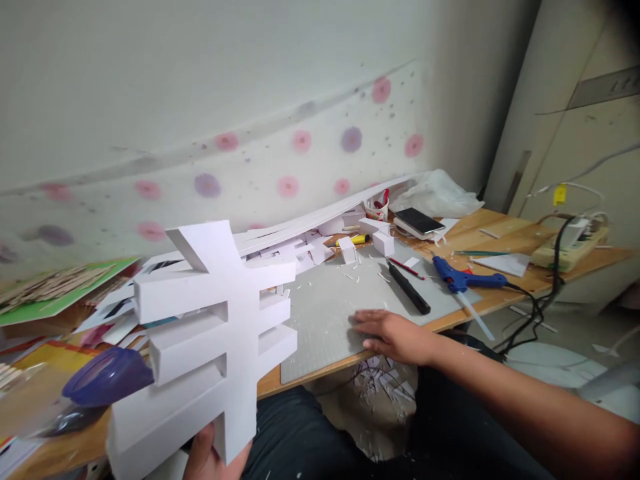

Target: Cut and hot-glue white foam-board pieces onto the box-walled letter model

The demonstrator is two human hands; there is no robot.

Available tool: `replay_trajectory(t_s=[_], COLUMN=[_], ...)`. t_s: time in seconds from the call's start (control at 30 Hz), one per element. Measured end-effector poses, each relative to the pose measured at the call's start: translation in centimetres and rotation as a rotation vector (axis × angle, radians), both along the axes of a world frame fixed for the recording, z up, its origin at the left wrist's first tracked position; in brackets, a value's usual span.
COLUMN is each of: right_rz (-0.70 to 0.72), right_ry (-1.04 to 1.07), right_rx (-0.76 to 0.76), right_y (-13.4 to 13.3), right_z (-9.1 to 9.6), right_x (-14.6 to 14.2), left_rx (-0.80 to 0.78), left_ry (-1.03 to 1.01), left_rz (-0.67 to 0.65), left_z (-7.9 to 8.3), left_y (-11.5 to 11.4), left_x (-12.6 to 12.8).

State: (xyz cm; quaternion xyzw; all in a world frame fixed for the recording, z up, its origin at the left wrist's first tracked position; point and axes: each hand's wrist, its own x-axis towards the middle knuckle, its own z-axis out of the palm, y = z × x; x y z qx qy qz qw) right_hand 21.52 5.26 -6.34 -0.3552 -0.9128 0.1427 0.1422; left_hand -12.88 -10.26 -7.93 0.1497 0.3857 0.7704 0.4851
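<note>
My left hand [213, 455] grips the lower end of a large white foam-board model [210, 340] shaped like a stem with several cross bars, held up over the table's left half. Only part of that hand shows under the model. My right hand [393, 335] lies flat, fingers stretched out, on the grey cutting mat [330, 307] near the table's front edge; it holds nothing. A black craft knife [409, 289] lies on the mat just beyond the right hand.
A blue glue gun [463, 279] lies right of the mat, its cable running off the wooden table [505, 233]. White offcuts, a yellow marker [356, 239], a cup [377, 208], a phone [419, 221] and a power strip [570, 245] lie behind. A purple bowl [105, 377] sits at left.
</note>
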Motion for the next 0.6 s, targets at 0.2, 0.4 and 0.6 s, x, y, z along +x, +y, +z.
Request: replay_trajectory(t_s=[0.2,0.4,0.6], right_rz=[-0.557,-0.642,-0.806], right_ry=[0.113,-0.060,-0.058], right_rx=[0.310,0.235,0.251], right_y=[0.9,2.2,5.0], right_z=[-0.5,-0.9,1.4], right_x=[4.9,6.2,8.3], left_rx=[-0.029,-0.013,0.036], left_ry=[0.041,0.041,0.063], left_rz=[0.036,0.021,0.015], left_z=[0.6,0.5,0.4], left_y=[1.1,2.6,4.1], left_x=[0.6,1.2,0.9])
